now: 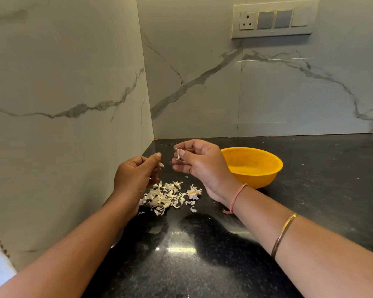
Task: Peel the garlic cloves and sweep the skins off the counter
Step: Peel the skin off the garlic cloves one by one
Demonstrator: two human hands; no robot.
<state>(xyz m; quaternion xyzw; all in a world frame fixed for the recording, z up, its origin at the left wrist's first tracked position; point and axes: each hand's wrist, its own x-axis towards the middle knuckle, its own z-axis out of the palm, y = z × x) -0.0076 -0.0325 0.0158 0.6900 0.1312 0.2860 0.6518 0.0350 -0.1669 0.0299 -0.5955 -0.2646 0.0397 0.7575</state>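
Observation:
My right hand (pixel 199 166) is raised over the black counter (pixel 202 265) and pinches a small garlic clove (pixel 178 154) with loose skin between thumb and fingers. My left hand (pixel 136 176) hovers just to its left, fingers curled around a small pale piece (pixel 161 165), a bit of skin or clove. Under and between both hands lies a pile of pale garlic skins (pixel 166 197), with the dried root base of the bulb (pixel 194 193) at its right edge.
A yellow plastic bowl (pixel 256 166) stands on the counter just right of my right hand. Marble walls meet in a corner behind the hands, the left wall close to my left arm. A switch panel (pixel 273 19) is high on the back wall.

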